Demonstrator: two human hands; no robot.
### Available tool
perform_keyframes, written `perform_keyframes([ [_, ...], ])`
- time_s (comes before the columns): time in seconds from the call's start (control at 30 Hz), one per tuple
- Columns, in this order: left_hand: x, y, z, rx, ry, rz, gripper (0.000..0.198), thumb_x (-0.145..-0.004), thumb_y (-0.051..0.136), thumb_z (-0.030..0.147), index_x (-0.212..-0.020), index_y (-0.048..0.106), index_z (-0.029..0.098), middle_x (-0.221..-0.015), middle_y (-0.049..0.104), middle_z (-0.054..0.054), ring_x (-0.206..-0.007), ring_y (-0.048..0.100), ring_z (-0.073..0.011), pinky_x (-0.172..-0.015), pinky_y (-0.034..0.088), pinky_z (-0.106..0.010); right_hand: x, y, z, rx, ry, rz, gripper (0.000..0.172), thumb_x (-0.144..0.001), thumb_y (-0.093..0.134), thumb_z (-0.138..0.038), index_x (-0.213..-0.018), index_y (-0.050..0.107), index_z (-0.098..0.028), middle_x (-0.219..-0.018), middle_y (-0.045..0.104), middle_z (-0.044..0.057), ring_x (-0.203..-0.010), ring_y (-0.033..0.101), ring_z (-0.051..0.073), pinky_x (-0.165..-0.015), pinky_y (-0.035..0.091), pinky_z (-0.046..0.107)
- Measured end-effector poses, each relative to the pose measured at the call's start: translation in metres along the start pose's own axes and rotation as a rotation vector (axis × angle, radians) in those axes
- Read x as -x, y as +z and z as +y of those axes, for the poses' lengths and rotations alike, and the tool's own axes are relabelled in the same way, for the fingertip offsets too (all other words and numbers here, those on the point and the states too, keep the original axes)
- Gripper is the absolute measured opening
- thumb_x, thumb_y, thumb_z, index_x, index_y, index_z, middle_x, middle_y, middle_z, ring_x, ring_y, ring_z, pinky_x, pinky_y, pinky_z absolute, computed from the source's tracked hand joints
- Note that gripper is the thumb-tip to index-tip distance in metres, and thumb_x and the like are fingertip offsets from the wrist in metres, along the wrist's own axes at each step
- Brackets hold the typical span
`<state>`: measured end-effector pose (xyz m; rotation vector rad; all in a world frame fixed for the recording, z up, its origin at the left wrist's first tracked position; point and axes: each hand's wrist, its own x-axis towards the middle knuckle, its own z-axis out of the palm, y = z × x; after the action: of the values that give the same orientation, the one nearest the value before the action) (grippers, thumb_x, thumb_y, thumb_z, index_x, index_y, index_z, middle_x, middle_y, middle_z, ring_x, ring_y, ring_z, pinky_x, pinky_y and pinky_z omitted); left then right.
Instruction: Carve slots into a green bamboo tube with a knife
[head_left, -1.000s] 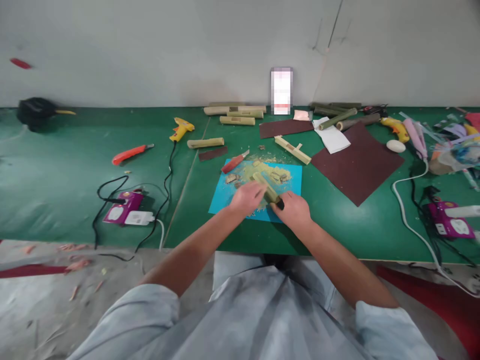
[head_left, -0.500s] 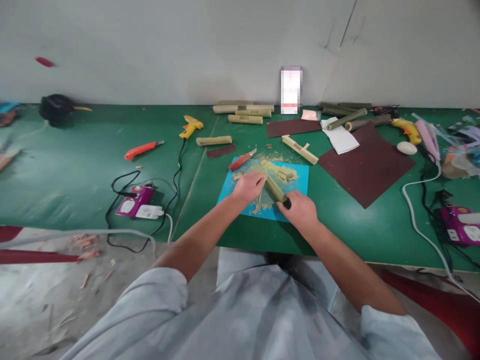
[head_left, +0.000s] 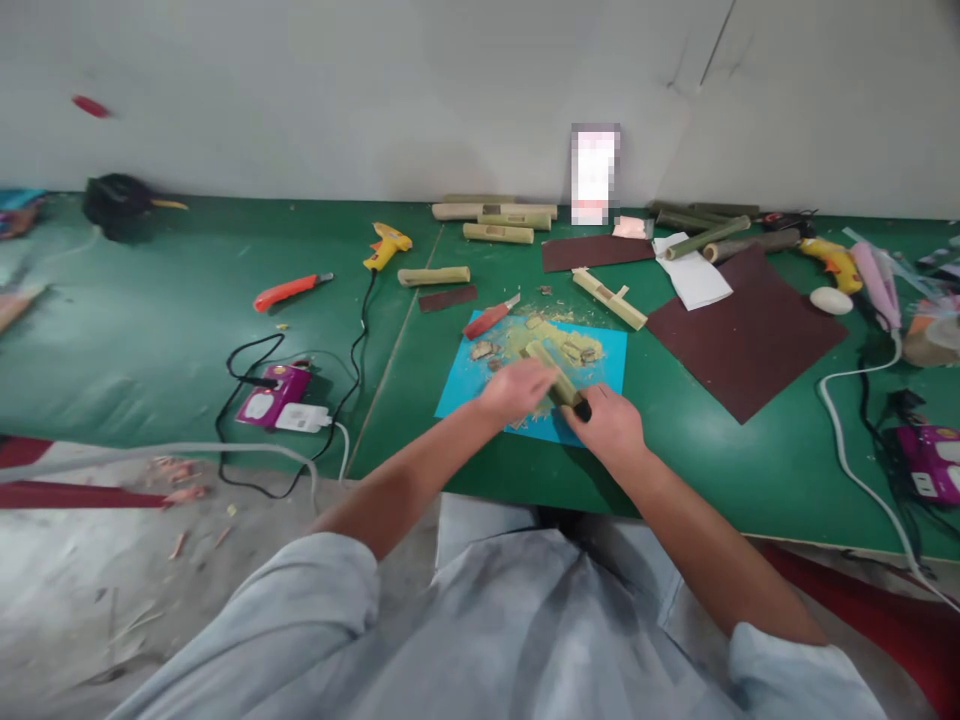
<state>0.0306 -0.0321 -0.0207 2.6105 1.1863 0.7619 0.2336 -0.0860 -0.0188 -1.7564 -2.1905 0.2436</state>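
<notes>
A short green bamboo tube (head_left: 561,382) lies slantwise above the blue sheet (head_left: 454,385), its far end pointing up and left. My right hand (head_left: 611,425) is closed around the tube's near end, where a small black piece (head_left: 583,409) shows by the thumb. My left hand (head_left: 520,388) has its fingers pinched together against the tube's left side; what they hold, if anything, is hidden. Pale shavings and bamboo scraps (head_left: 579,350) are scattered on the sheet. A red-handled knife (head_left: 489,319) rests at the sheet's upper left corner.
Cut bamboo pieces (head_left: 499,234) lie at the back, and a notched one (head_left: 609,298) sits beyond the sheet. To the left are an orange utility knife (head_left: 292,292), a yellow glue gun (head_left: 388,246) and a purple power strip (head_left: 274,395). Brown sandpaper-like sheets (head_left: 742,340) lie right.
My left hand has slid from the tube's far end toward my right hand, so the far end now shows. My right hand keeps its grip. The view has shifted slightly.
</notes>
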Motion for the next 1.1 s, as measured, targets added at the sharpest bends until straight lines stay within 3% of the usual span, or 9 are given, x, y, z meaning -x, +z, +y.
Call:
perform_keyframes([
  [0.07, 0.002, 0.001, -0.001, -0.012, -0.027, 0.027, 0.041, -0.105, 0.033, 0.033, -0.099, 0.070, 0.015, -0.083, 0.068, -0.010, -0.080, 0.064, -0.0187, -0.074, 0.053, -0.032, 0.000, 0.001, 0.000, -0.004, -0.004, 0.014, 0.032, -0.090, 0.059, -0.050, -0.094, 0.067, -0.020, -0.090, 0.069, 0.006, -0.077, 0.062, 0.019, -0.065, 0.035, 0.030],
  [0.2, 0.003, 0.002, -0.001, 0.002, 0.030, -0.007, 0.036, -0.103, 0.041, 0.037, -0.096, 0.071, 0.018, -0.078, 0.067, -0.006, -0.077, 0.063, -0.0165, -0.071, 0.052, -0.028, 0.000, 0.002, 0.000, 0.002, -0.008, -0.009, 0.029, -0.091, 0.058, -0.047, -0.091, 0.067, -0.019, -0.089, 0.070, 0.007, -0.075, 0.062, 0.019, -0.063, 0.035, 0.030],
  [0.33, 0.001, 0.002, -0.001, -0.029, -0.078, 0.087, 0.042, -0.105, 0.033, 0.032, -0.092, 0.070, 0.016, -0.079, 0.066, -0.008, -0.078, 0.062, -0.0178, -0.073, 0.052, -0.031, -0.001, 0.000, 0.000, 0.004, -0.009, -0.002, 0.031, -0.090, 0.059, -0.049, -0.093, 0.067, -0.020, -0.091, 0.070, 0.006, -0.076, 0.062, 0.019, -0.064, 0.035, 0.031],
  [0.47, 0.002, 0.001, 0.001, 0.010, 0.027, 0.001, 0.035, -0.102, 0.042, 0.037, -0.093, 0.071, 0.020, -0.078, 0.067, -0.005, -0.079, 0.063, -0.0167, -0.074, 0.053, -0.028, -0.002, -0.004, 0.000, 0.007, -0.020, -0.037, 0.029, -0.092, 0.057, -0.046, -0.092, 0.067, -0.019, -0.089, 0.070, 0.007, -0.076, 0.063, 0.019, -0.064, 0.035, 0.031],
  [0.6, 0.002, 0.000, 0.001, -0.042, -0.060, 0.057, 0.043, -0.105, 0.032, 0.032, -0.096, 0.071, 0.016, -0.077, 0.066, -0.008, -0.076, 0.062, -0.0184, -0.069, 0.052, -0.030, -0.002, -0.006, 0.000, 0.011, -0.013, -0.028, 0.032, -0.091, 0.057, -0.051, -0.092, 0.066, -0.020, -0.089, 0.070, 0.006, -0.076, 0.063, 0.019, -0.064, 0.035, 0.031],
  [0.73, 0.001, 0.000, -0.002, 0.013, 0.050, -0.046, 0.034, -0.102, 0.041, 0.035, -0.105, 0.072, 0.020, -0.080, 0.067, -0.006, -0.077, 0.063, -0.0177, -0.071, 0.053, -0.029, -0.003, -0.007, -0.001, 0.012, -0.022, -0.045, 0.031, -0.091, 0.057, -0.049, -0.088, 0.066, -0.020, -0.087, 0.069, 0.006, -0.076, 0.062, 0.019, -0.065, 0.035, 0.031],
  [0.87, -0.003, -0.001, -0.014, -0.020, -0.124, 0.074, 0.035, -0.104, 0.040, 0.031, -0.107, 0.071, 0.016, -0.087, 0.070, -0.009, -0.084, 0.066, -0.0196, -0.078, 0.056, -0.033, -0.002, -0.007, 0.000, -0.015, -0.014, 0.000, 0.031, -0.090, 0.059, -0.050, -0.094, 0.066, -0.020, -0.090, 0.068, 0.006, -0.078, 0.062, 0.019, -0.066, 0.037, 0.031],
  [1.0, -0.005, -0.003, -0.022, 0.011, -0.103, 0.058, 0.033, -0.103, 0.043, 0.031, -0.113, 0.070, 0.017, -0.095, 0.073, -0.009, -0.089, 0.069, -0.0192, -0.083, 0.057, -0.034, -0.003, -0.005, 0.003, -0.084, -0.040, 0.041, 0.035, -0.087, 0.063, -0.050, -0.106, 0.064, -0.021, -0.103, 0.067, 0.006, -0.085, 0.063, 0.019, -0.068, 0.040, 0.030],
  [1.1, -0.008, -0.005, -0.023, 0.005, -0.119, 0.038, 0.030, -0.103, 0.045, 0.030, -0.111, 0.071, 0.019, -0.099, 0.074, -0.008, -0.094, 0.069, -0.0192, -0.086, 0.057, -0.034, -0.004, -0.003, 0.005, -0.087, -0.062, 0.037, 0.032, -0.087, 0.063, -0.051, -0.100, 0.064, -0.021, -0.101, 0.067, 0.006, -0.086, 0.062, 0.020, -0.068, 0.040, 0.030],
])
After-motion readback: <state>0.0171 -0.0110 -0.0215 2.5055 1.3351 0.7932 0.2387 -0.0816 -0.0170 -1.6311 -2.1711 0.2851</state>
